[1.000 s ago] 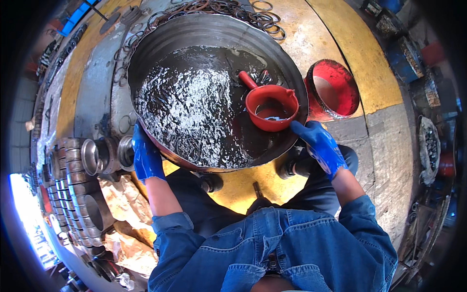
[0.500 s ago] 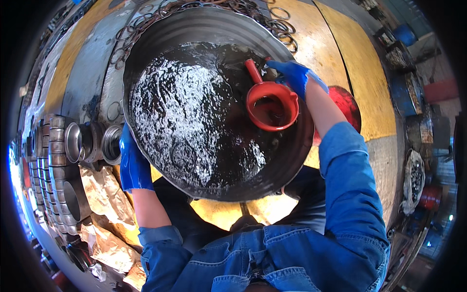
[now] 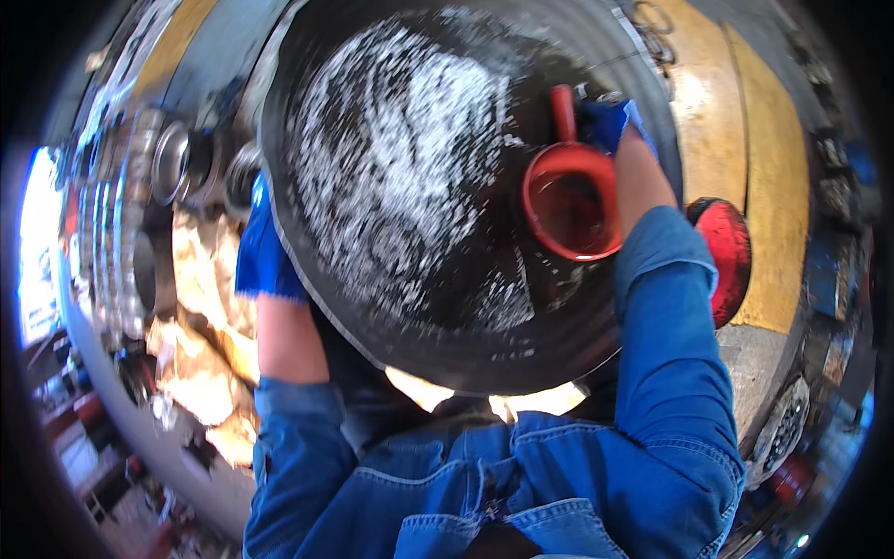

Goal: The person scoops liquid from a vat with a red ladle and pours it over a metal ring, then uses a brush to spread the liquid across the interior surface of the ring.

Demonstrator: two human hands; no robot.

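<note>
A large, round, dark metal tub [image 3: 345,321] fills the middle, with dark, glinting liquid [image 3: 447,261] in it. My left hand [image 3: 267,247], in a blue glove, holds the tub's left side from outside; its fingertips are hidden against the wall. Inside the tub at the right, my right hand [image 3: 610,126], also blue-gloved, is closed and partly smeared by motion. Whatever its fingers hold cannot be made out. Just beside it a red plastic dipper [image 3: 549,219] floats, handle pointing away from me, some dark liquid in its bowl. My right forearm overlaps the dipper's right edge.
Right of the tub lies a red round object [image 3: 722,261] on yellowish boards [image 3: 768,214]. Metal rings [image 3: 656,33] lie past the far right rim. To the left are stacked metal cylinders [image 3: 121,224] and crumpled brown paper [image 3: 200,270].
The view has shifted, so the tub sits higher and farther right in it. The liquid's surface ripples differently. My right hand stays beside the dipper, and my left hand stays at the tub's side.
</note>
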